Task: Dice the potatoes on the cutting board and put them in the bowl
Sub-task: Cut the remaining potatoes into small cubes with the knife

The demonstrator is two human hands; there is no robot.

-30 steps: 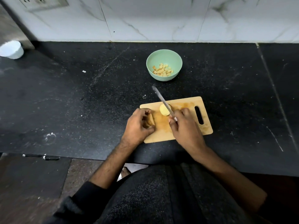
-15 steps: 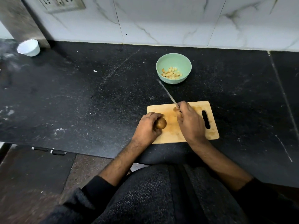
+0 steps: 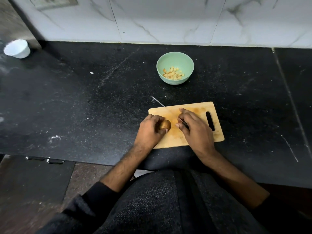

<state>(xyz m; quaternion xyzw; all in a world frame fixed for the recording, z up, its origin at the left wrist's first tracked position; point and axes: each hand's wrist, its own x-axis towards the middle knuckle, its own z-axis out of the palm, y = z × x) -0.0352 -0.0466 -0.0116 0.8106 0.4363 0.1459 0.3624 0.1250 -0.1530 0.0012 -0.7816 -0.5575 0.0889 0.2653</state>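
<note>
Nearest, both hands work over the cutting board (image 3: 217, 132): the left hand (image 3: 149, 130) curls round an unpeeled potato (image 3: 165, 124) at its fingertips, while the right hand (image 3: 196, 128) grips the knife (image 3: 157, 102), blade pointing away. Beyond, the green bowl (image 3: 175, 56) already holds some diced pieces (image 3: 173, 74), so dicing looks partly done.

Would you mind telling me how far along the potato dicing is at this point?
Partly done: diced potato pieces already lie in the green bowl. In hand: the left hand holds a potato piece on the cutting board, while the right hand grips the knife. Left: dicing that piece and moving it into the bowl.
</note>
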